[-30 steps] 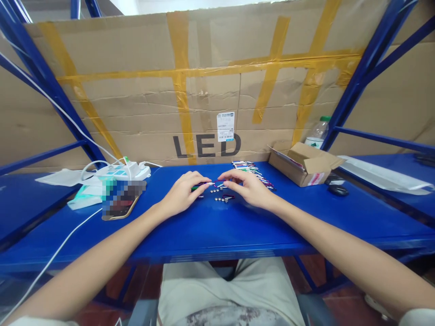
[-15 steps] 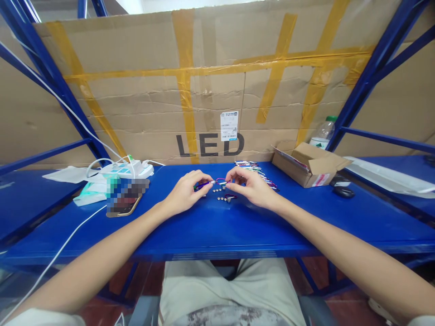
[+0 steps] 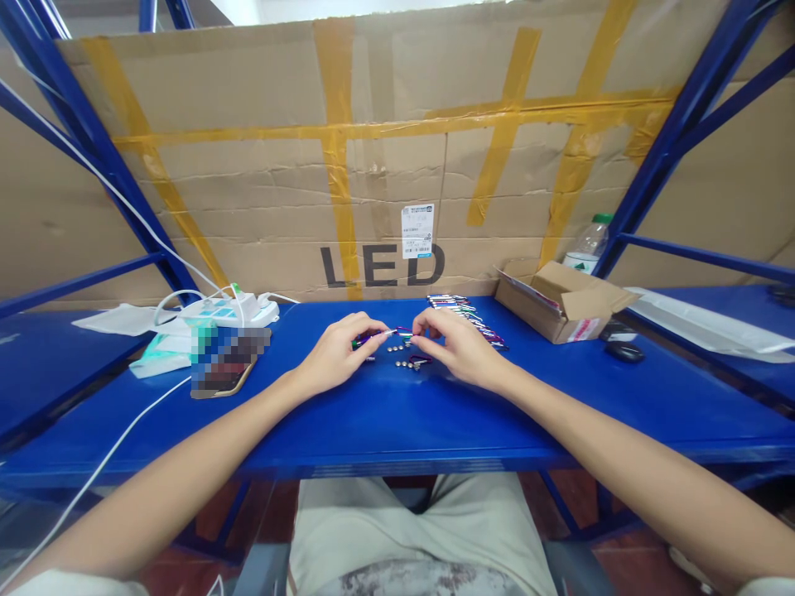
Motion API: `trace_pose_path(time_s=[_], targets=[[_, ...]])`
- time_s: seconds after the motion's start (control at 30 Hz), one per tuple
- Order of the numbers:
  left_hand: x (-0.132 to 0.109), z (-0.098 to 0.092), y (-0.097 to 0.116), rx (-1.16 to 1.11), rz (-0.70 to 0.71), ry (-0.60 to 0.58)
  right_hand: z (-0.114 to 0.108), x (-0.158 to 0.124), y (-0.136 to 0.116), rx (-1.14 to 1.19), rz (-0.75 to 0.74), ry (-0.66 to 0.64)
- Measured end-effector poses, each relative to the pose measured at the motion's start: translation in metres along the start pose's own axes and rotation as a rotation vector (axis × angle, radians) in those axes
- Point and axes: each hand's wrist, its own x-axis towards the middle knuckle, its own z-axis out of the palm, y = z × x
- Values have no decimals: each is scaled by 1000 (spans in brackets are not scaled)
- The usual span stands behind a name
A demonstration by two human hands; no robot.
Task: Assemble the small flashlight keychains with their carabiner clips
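Observation:
My left hand (image 3: 335,352) is closed in a pinch on a small purple pen-like torch (image 3: 371,336) just above the blue table (image 3: 397,414). My right hand (image 3: 456,343) is closed too, its fingertips pinching the silver tip end of the same torch. Under and between the hands lie several small silver button cells (image 3: 402,355) and a dark red clip (image 3: 420,360). A heap of small coloured torches (image 3: 463,310) lies behind my right hand.
An open cardboard box (image 3: 562,308) and a plastic bottle (image 3: 587,244) stand at the back right, with a dark mouse (image 3: 624,351) beside them. A phone (image 3: 224,372), a white power strip (image 3: 227,310) and cables lie at the left. A taped cardboard sheet (image 3: 385,157) closes the back.
Both hands stay at the small torch; my right fingers have shifted slightly at its tip. The view has drifted a little.

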Motion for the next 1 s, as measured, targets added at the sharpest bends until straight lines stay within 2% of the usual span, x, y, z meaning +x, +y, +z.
trace_pose_path(time_s=[0.57, 0.8, 1.0], targets=[[1, -7, -2, 82, 55, -50, -1, 1, 1, 76, 32, 1], [1, -15, -3, 102, 37, -171, -4, 1, 0, 43, 8, -96], [3, -20, -1, 35, -6, -295, -3, -1, -1, 218, 85, -210]])
